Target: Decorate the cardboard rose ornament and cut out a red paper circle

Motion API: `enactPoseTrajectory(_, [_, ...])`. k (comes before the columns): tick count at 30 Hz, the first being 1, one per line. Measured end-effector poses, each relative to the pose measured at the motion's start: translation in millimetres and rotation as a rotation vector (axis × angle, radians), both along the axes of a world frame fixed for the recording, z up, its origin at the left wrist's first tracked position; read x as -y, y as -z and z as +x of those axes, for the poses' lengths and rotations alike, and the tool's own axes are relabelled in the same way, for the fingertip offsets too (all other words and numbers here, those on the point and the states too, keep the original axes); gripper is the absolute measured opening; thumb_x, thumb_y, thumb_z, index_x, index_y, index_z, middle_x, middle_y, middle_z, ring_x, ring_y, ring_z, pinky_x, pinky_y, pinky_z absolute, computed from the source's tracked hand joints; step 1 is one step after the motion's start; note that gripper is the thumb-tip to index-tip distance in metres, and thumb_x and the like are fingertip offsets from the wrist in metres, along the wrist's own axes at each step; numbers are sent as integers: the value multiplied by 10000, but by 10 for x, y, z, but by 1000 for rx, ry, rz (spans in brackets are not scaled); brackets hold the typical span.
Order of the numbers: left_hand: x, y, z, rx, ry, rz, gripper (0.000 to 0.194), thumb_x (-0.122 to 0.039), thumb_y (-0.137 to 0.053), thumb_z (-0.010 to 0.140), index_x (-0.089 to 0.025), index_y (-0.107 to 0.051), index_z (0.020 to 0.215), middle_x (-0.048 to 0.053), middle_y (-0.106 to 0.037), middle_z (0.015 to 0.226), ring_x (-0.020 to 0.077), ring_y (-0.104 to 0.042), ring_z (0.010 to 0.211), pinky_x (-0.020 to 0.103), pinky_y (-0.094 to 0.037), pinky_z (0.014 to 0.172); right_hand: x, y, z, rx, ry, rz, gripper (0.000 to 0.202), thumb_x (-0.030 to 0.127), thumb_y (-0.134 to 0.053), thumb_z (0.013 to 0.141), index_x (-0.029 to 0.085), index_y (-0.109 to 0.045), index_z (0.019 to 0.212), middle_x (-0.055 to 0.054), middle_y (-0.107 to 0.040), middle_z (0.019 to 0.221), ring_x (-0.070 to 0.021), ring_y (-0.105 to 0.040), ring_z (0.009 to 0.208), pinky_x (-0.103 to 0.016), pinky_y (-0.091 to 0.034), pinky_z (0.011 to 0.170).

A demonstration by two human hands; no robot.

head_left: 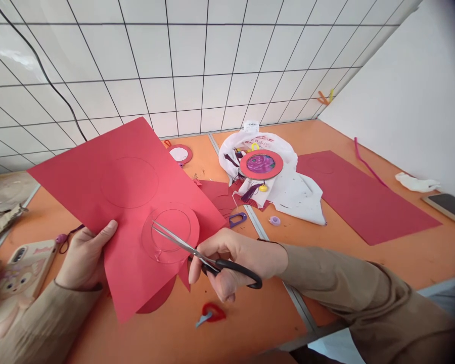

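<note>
My left hand [85,255] grips the lower left edge of a large red sheet [72,177], thumb on top. The sheet is tilted up above the table and has thin circles drawn on it. My right hand [233,258] holds scissors [180,241] with black handles, fingers in the loops. Their blades point left and lie over a red disc [172,230] with a ring drawn on it, in front of the sheet. The blades look nearly closed. How the disc is held against the sheet cannot be made out.
A white bag [303,194] lies at the back under a red-rimmed flower disc [261,164]. Another red sheet [356,197] is on the right, near a dark phone [449,207]. A cased phone [26,273] is at the left. A red fuzzy loop [214,312] lies near the front.
</note>
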State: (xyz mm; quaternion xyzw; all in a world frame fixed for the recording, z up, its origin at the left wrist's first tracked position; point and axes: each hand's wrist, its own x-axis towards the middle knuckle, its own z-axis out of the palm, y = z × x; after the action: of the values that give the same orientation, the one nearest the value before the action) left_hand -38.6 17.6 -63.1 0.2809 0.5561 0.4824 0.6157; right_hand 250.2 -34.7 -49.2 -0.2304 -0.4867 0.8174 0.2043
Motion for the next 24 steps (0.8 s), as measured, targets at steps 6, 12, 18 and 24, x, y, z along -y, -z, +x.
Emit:
enactPoseTrajectory(6, [-3,-1,26,-40,-3,-13,485,-272,-936,495,-148,-740,921,90,-788,906,275,-753,740,296,-633,640,-16,5,-2,12,6,-61,403,307,-846,653,120,-635,942,38,-619,630,-67,-566,482,-166,-407,432])
enactPoseTrajectory(12, [17,-56,136,-34,-140,4,446,-192,-932,423,-130,-729,815,70,-783,796,248,-740,662,274,-628,590,10,-24,30,6,64,-17,505,525,-776,713,120,-623,973,21,-607,587,-76,-554,454,-187,-461,462])
enactPoseTrajectory(18, [21,-78,176,15,-231,78,320,-165,-878,503,-144,-730,786,67,-773,773,257,-744,738,319,-636,690,-16,-136,82,181,263,74,573,660,-675,748,118,-604,921,6,-590,562,-85,-535,449,-197,-431,439])
enactPoseTrajectory(24, [15,-80,183,20,-249,123,259,-163,-853,559,-168,-731,787,47,-773,771,257,-739,755,336,-640,723,-95,-147,184,283,347,152,558,654,-655,773,125,-631,951,8,-601,552,-86,-536,438,-212,-439,459])
